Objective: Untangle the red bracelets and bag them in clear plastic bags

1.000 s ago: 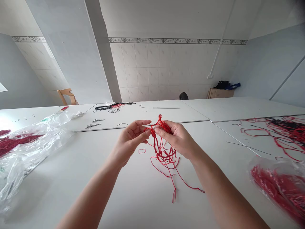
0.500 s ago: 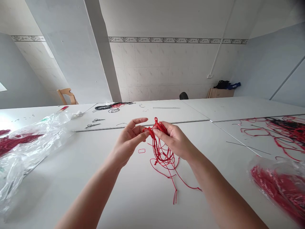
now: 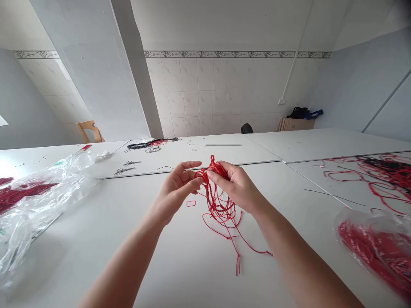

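Observation:
A bundle of red braided cords [image 3: 221, 209] hangs from between my hands, its loose ends trailing on the white table. My right hand [image 3: 236, 184] is closed around the gathered upper part, with a small loop poking up above the fingers. My left hand [image 3: 181, 184] pinches loops at the left side of the same bundle with thumb and fingertips, its index finger held out above. Exactly which strands sit in the left pinch is hard to make out. A small red rounded rectangle [image 3: 191, 203] lies on the table just below my left hand.
Two pairs of scissors [image 3: 125, 170] and black cords [image 3: 144, 144] lie farther back on the left. A clear plastic bag [image 3: 77, 171] with dark red cords is at left. At right are tangled red and black cords [image 3: 385, 175] and another bag of red cords [image 3: 375, 244].
The loops at my left fingertips have opened and spread a little. My right hand keeps its hold on the bundle, almost in place.

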Demonstrator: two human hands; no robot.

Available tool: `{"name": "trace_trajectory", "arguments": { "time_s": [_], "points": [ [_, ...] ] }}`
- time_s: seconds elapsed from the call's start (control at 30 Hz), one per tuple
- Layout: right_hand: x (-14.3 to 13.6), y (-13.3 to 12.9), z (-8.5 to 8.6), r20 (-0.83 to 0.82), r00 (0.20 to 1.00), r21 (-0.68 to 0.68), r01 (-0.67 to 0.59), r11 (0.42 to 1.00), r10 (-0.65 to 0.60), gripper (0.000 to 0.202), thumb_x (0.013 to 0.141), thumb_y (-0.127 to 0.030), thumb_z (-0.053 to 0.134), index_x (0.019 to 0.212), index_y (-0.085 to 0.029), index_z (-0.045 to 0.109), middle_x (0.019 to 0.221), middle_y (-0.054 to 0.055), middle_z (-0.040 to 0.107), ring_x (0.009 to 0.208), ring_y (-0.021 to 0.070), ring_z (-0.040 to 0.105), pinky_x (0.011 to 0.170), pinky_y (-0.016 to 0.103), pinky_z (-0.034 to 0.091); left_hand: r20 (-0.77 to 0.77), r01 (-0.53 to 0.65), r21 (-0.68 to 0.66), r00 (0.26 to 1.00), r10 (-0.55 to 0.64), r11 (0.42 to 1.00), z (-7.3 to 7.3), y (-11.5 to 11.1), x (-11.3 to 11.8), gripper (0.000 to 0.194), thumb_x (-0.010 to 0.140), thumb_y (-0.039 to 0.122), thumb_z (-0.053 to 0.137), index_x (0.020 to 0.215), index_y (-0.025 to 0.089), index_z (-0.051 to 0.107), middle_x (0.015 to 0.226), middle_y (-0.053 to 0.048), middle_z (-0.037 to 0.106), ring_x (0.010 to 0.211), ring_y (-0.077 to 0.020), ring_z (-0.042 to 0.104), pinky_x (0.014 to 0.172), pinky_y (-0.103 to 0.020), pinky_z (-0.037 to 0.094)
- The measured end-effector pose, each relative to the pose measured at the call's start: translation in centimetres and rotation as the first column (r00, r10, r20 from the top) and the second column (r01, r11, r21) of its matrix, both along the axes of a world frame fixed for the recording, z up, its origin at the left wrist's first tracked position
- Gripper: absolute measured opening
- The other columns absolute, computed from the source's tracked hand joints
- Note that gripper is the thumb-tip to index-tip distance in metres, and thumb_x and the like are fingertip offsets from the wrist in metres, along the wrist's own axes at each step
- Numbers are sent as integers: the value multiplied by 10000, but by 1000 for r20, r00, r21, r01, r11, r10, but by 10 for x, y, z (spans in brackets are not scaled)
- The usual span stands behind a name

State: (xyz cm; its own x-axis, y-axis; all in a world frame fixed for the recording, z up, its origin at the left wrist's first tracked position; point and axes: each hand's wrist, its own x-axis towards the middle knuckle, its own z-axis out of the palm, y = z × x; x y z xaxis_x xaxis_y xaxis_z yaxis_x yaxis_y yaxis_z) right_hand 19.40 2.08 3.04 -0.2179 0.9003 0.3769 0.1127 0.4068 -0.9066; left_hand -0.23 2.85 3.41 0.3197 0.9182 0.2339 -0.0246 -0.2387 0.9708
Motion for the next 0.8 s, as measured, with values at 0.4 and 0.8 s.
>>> {"name": "trace_trajectory", "arguments": {
  "time_s": [0.4,0.8],
  "points": [
    [-5,0,-4,22,1000,-15,22,1000,-21,296,954,-504,638,884,-219,592,844,-2,552,696,139,436,623,285,376,7,-5,24,1000,5,1000,-2,2,0,467,882,362,794,1293,240,608,914,-30,698,847,-174,605,740,-302,464],
    [-2,-2,-2,-22,999,-6,39,999,-39,277,966,-475,639,887,-214,588,790,-30,474,668,124,378,597,271,338,43,50,-73,998,-46,996,-1,3,-1,479,884,328,798,1319,259,609,887,0,651,815,-140,570,753,-283,479]
  ]
}}
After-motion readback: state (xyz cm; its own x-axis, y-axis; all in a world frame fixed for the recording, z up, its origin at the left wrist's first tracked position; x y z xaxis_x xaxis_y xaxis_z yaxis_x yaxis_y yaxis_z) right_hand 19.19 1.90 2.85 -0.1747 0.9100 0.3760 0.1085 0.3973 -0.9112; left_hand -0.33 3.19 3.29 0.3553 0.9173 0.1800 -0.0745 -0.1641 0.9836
